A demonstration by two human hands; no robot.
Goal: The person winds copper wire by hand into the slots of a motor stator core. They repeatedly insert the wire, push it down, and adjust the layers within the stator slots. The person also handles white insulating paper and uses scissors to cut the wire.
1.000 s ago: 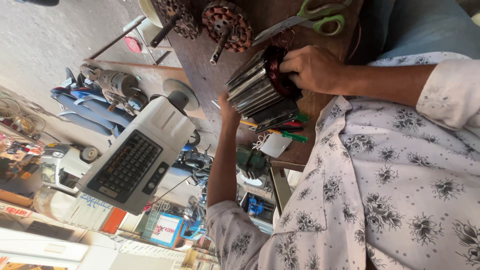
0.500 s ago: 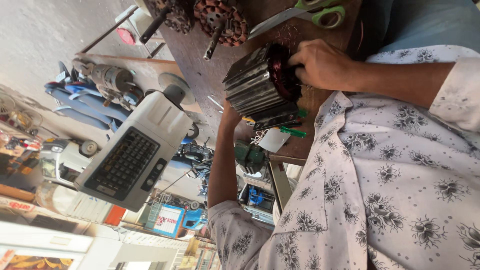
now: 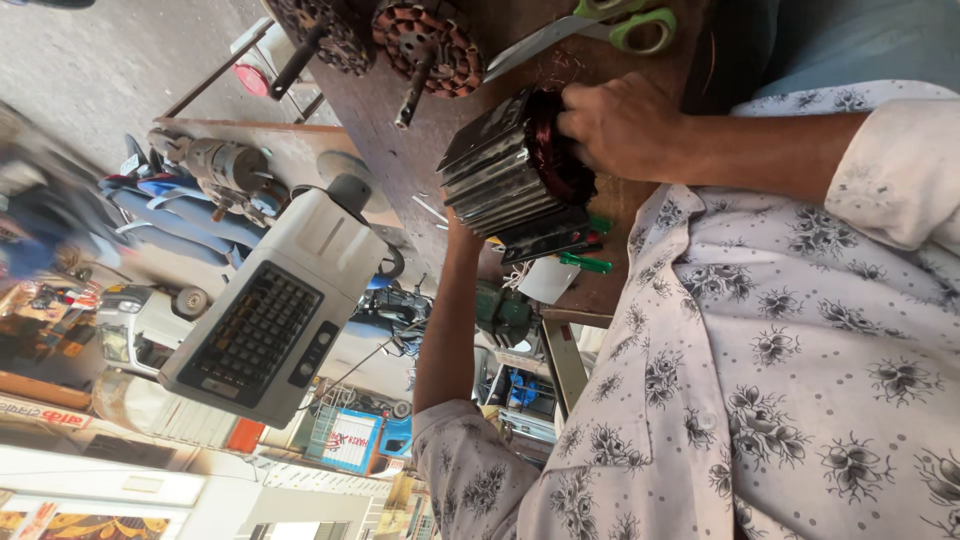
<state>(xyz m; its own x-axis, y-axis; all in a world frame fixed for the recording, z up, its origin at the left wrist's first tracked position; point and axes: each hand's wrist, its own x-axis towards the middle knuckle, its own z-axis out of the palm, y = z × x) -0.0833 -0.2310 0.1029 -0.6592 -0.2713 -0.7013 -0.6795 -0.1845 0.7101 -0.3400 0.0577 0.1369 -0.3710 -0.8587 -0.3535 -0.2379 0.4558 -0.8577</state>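
A motor stator (image 3: 500,180) with a finned dark metal shell and copper windings (image 3: 548,150) is held above a brown wooden bench (image 3: 400,160). My right hand (image 3: 625,125) grips the winding end, fingers curled into the copper coil. My left hand (image 3: 458,235) reaches up from below and holds the stator's far side; the shell hides most of it. Both sleeves are white with a dark flower print.
Green-handled scissors (image 3: 625,25) and two rusty rotors (image 3: 430,45) (image 3: 320,30) lie on the bench beyond the stator. Green-handled tools (image 3: 585,262) and a white card (image 3: 548,280) sit near its edge. A pale keypad machine (image 3: 265,320) stands beside the bench; vehicles beyond.
The stator has stayed in both hands and turned slightly. My right hand has kept its hold on the windings, and the view has shifted a little.
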